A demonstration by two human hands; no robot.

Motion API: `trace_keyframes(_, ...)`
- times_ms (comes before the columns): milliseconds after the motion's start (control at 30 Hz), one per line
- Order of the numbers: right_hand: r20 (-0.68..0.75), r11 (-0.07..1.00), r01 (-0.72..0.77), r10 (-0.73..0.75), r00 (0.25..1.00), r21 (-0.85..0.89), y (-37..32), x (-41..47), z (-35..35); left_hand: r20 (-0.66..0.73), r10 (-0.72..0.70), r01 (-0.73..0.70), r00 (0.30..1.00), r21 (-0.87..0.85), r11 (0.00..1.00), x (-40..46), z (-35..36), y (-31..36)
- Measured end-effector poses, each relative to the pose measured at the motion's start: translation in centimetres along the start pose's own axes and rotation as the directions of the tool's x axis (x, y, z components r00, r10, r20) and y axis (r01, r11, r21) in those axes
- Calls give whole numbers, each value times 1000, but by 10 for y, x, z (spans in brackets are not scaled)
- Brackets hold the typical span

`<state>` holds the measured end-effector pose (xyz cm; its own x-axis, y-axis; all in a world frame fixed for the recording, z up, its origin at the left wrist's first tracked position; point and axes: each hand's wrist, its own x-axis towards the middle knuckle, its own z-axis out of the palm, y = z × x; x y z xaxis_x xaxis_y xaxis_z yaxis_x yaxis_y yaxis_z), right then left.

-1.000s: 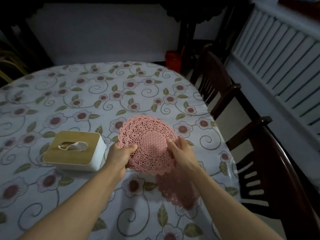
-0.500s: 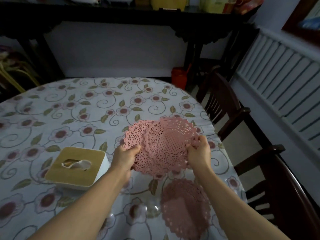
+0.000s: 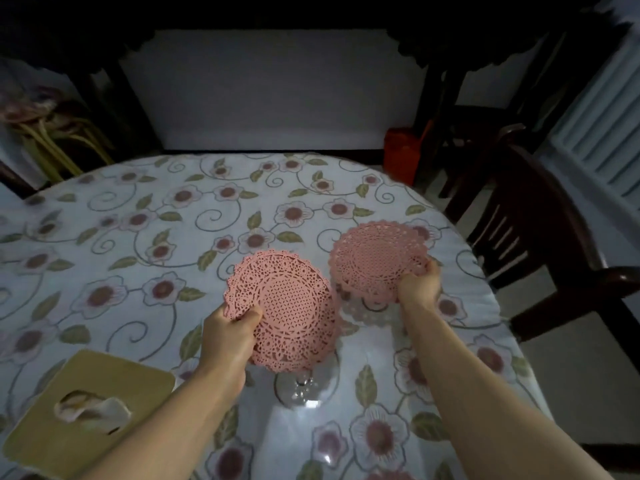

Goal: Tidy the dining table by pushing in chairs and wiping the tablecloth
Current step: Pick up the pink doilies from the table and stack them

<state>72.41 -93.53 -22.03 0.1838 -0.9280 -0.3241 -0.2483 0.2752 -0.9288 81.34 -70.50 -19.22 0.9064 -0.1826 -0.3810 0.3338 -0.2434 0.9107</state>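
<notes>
**Doilies lifted, cloth not yet wiped**

Surface [image 3: 114, 237]: round, under floral tablecloth [image 3: 207, 216], filling frame centre. Dark chair [image 3: 540, 244] at 3 o'clock, standing out from the edge, not pushed in. Tissue box [image 3: 86, 407] at 8 o'clock, flat on the cloth.

Left doily [image 3: 291, 313]: pink, lacy, round, so no long axis; tilted, far rim raised toward 12. Left hand [image 3: 228, 337] pinches its 8 o'clock rim.

Right doily [image 3: 377, 258]: same kind, near the 3 o'clock edge, pinched at its 4 o'clock rim by right hand [image 3: 420, 285]. Doilies apart, not touching.

Judgement: stack both, park beside the box, freeing cloth for wiping. Support floppy lace underneath.
</notes>
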Motion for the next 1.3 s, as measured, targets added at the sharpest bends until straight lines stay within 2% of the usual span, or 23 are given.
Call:
trace_keyframes(133, 52, 986, -19, 28, 998, -164, 15, 29, 24, 14, -33, 34, 999, -48, 998, 14, 6, -4)
trace_keyframes(200, 70, 946, 15, 8, 997, -324, 20, 32, 27, 21, -50, 51, 999, -78, 996, 17, 8, -4)
trace_keyframes(267, 102, 911, 74, -35, 994, -405, 22, 23, 24, 30, -64, 67, 997, -102, 993, 15, 8, -4)
trace_keyframes(400, 283, 901, 186, -73, 956, -393, 23, -21, 11, 25, -74, 76, 997, -121, 990, 1, 5, 1)
trace_keyframes(533, 418, 943, 165, -31, 908, -289, 7, -78, 7, 46, -60, 67, 997, -154, 986, -23, -12, 14)
trace_keyframes(667, 507, 919, 293, -127, 852, -263, -12, -144, 8, 58, -12, 23, 998, -190, 982, -50, -51, 30)
trace_keyframes(867, 498, 841, 453, -268, 824, -296, -16, -272, 21, -3, 57, -57, 998, -203, 977, -100, -153, 42)
trace_keyframes(1033, 491, 814, 556, -420, 763, -168, -9, -403, 43, -86, 84, -99, 993, -182, 978, -138, -273, 31)
trace_keyframes(1167, 470, 802, 578, -455, 756, -153, 5, -500, 74, -114, 91, -110, 989, -170, 979, -163, -385, 10)
trace_keyframes(1300, 504, 823, 565, -461, 730, -65, 20, -580, 104, -163, 21, -61, 986, -248, 967, -182, -492, -15)
